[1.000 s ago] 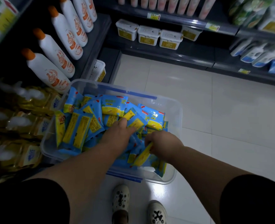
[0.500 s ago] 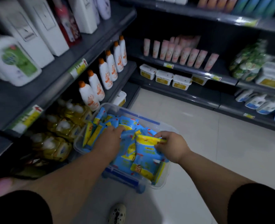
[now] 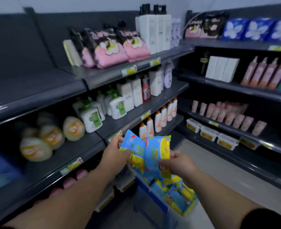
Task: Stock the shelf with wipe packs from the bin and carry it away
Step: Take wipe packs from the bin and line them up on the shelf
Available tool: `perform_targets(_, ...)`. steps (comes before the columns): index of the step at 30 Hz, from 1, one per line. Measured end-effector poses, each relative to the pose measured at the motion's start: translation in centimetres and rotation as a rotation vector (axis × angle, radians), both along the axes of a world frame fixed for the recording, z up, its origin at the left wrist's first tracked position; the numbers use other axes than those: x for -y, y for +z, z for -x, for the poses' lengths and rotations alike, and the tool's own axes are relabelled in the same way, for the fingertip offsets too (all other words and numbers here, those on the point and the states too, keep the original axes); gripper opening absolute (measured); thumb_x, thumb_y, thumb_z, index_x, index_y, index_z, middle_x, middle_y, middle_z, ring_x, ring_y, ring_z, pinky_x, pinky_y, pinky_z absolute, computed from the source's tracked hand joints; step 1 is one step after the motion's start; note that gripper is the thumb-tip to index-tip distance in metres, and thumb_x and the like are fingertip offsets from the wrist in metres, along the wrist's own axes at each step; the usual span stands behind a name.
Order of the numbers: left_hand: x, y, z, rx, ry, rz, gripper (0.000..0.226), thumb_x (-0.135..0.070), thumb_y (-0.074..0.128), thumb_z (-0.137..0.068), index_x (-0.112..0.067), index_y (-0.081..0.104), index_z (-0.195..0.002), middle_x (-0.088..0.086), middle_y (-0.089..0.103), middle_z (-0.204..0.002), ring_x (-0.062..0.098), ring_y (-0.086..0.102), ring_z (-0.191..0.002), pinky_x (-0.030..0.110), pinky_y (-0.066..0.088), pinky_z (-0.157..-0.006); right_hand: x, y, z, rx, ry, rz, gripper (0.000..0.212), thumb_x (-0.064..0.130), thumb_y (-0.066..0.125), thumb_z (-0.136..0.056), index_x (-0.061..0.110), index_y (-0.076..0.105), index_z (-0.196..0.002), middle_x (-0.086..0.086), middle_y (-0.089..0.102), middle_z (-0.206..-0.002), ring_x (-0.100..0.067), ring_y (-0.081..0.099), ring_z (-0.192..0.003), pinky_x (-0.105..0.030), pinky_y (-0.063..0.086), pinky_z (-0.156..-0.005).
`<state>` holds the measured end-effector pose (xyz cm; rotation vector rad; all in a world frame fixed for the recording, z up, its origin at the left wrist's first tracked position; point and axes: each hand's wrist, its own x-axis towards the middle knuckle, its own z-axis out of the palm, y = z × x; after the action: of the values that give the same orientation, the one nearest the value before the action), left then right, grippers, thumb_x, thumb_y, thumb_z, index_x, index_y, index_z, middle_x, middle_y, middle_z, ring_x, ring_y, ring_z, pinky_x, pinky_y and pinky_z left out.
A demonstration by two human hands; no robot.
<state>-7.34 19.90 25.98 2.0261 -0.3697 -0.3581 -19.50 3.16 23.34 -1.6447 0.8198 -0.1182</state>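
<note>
Down low, the clear bin (image 3: 163, 206) sits under the forearms with spare wipe packs (image 3: 174, 194) piled in it. Just above, the left hand (image 3: 118, 152) has its fingers curled round the left pack (image 3: 133, 143), and the right hand (image 3: 180, 164) grips the right pack (image 3: 158, 151). The packs touch side by side, lifted in front of the shelf (image 3: 86, 156). Further back are orange-capped bottles (image 3: 158, 120), then pink bags (image 3: 110, 50) up top.

Blue wipe packs (image 3: 146, 152) with yellow patches; pink-and-black bags (image 3: 108, 47) on dark grey shelves (image 3: 136, 70).
</note>
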Motion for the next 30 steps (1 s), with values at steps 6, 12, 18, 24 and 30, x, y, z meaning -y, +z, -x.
perform_targets(6, -10.0, 5.9, 0.7, -0.022, -0.072, 0.152, 0.065, 0.003, 0.058, -0.071, -0.041, 0.047, -0.117, 0.005, 0.063, -0.092, 0.022, 0.058, -0.072, 0.042, 0.050, -0.064, -7.3, 6.6, -2.3, 0.083, 0.339, 0.290, 0.098, 0.015, 0.083, -0.071, 0.030, 0.023, -0.147, 0.007, 0.063, -0.101, -0.016, 0.065, -0.091, -0.028, 0.054, -0.069)
perform_targets(12, -22.3, 10.2, 1.6, -0.021, -0.050, 0.186, 0.071, 0.005, 0.058, -0.060, -0.026, 0.049, -0.122, 0.005, 0.060, -0.100, 0.003, 0.058, -0.065, 0.022, 0.047, -0.055, -17.8, 12.0, -4.3, 0.200, 0.559, 0.346, 0.109, 0.007, 0.082, -0.072, 0.041, 0.013, -0.148, -0.012, 0.069, -0.100, -0.020, 0.068, -0.069, -0.033, 0.056, -0.059)
perform_targets(18, -37.1, 13.7, 3.0, 0.116, 0.102, 0.083, 0.056, 0.010, 0.064, -0.071, -0.027, 0.046, -0.109, 0.004, 0.057, -0.099, 0.006, 0.053, -0.063, 0.020, 0.047, -0.054, -31.7, 14.8, -7.7, 0.377, 0.611, 0.419, 0.073, 0.006, 0.079, -0.071, 0.024, 0.040, -0.130, 0.015, 0.062, -0.063, 0.005, 0.057, -0.057, -0.016, 0.045, -0.060)
perform_targets(24, -48.9, 15.5, 4.3, 0.164, 0.265, 0.172, 0.043, 0.010, 0.057, -0.083, -0.022, 0.047, -0.110, 0.010, 0.065, -0.101, 0.015, 0.064, -0.067, 0.027, 0.049, -0.056, -43.1, 17.2, -10.0, 0.457, 0.712, 0.362, 0.086, 0.008, 0.076, -0.075, 0.043, 0.028, -0.137, 0.001, 0.067, -0.078, -0.010, 0.066, -0.068, -0.025, 0.054, -0.061)
perform_targets(30, -55.9, 17.2, 3.7, 0.230, 0.332, 0.303, 0.040, 0.010, 0.057, -0.087, -0.021, 0.046, -0.110, 0.000, 0.071, -0.104, 0.016, 0.070, -0.090, 0.029, 0.057, -0.071, -50.0, 20.3, -11.8, 0.576, 0.705, 0.287, 0.058, 0.014, 0.069, -0.080, 0.053, 0.042, -0.115, -0.007, 0.069, -0.091, -0.026, 0.068, -0.077, -0.044, 0.059, -0.070)
